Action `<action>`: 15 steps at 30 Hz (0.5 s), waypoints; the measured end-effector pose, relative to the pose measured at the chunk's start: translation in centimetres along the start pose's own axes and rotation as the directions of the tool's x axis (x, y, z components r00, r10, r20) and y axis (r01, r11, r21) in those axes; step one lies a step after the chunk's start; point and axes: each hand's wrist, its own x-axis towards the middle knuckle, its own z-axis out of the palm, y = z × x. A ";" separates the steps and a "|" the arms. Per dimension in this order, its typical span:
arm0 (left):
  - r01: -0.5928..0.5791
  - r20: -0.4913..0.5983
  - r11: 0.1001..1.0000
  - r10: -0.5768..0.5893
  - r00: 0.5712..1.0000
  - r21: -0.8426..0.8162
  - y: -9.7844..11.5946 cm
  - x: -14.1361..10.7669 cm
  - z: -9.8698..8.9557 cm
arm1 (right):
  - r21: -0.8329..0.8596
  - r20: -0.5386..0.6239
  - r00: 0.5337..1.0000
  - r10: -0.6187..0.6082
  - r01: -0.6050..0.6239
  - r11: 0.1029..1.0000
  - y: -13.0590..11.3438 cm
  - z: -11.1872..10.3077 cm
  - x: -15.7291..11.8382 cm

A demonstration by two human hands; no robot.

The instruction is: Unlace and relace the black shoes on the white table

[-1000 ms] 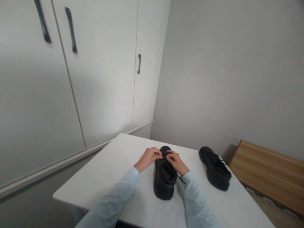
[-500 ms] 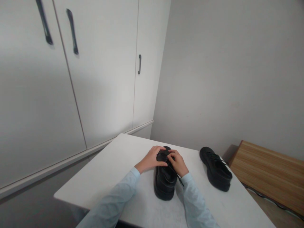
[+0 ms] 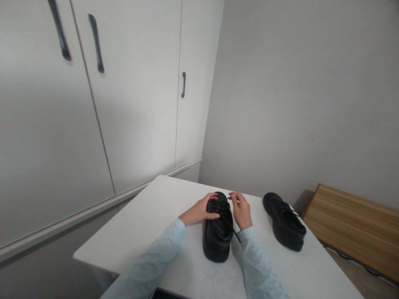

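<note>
A black lace-up shoe point(image 3: 216, 245) rests upright on the white table, its heel toward me and its toe toward the wall. My left hand point(image 3: 199, 210) grips its left side near the lacing, thumb and fingers apart across the upper. At the right of the toe, my right hand point(image 3: 242, 211) pinches a stretch of black shoelace point(image 3: 229, 198) and draws it out from the shoe. Another loose lace end point(image 3: 236, 236) hangs over the shoe's right side, by my right wrist. The lower lacing is partly hidden by my left fingers.
A second black shoe point(image 3: 285, 226) stands near the right edge of the white table point(image 3: 140, 224). A wooden surface point(image 3: 352, 224) lies beyond that edge, with a cable below it. White cabinets point(image 3: 140, 104) with dark handles rise at the left, a grey wall point(image 3: 296, 104) behind.
My right hand has moved from over the lacing to the right and slightly away from me, pulling a lace outward. My left hand stays on the shoe.
</note>
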 end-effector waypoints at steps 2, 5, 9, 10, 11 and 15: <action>-0.004 0.006 1.000 0.004 1.000 -0.002 -0.2 0.1 -0.1 | 0.130 -0.030 0.998 0.061 -0.056 0.990 0.2 -0.3 0.2; -0.012 0.008 1.000 0.012 1.000 0.006 -0.6 0.2 -0.4 | 0.372 -0.072 0.986 0.152 -0.115 0.921 0.5 -0.9 0.6; -0.008 0.005 1.000 0.008 1.000 -0.019 -1.0 0.3 -0.7 | 0.632 -0.163 0.954 0.251 -0.094 0.770 0.4 -2.0 1.1; -0.009 0.006 1.000 0.009 1.000 -0.024 -1.1 0.3 -0.7 | 0.665 -0.181 0.946 0.270 -0.085 0.742 0.2 -2.3 1.2; -0.008 0.007 1.000 0.008 1.000 -0.025 -1.0 0.2 -0.8 | 0.689 -0.191 0.939 0.285 -0.079 0.721 0.1 -2.7 1.3; 0.025 0.013 1.000 -0.025 1.000 -0.002 -0.6 0.1 -0.9 | 0.738 -0.227 0.925 0.305 -0.041 0.674 -0.1 -4.3 1.6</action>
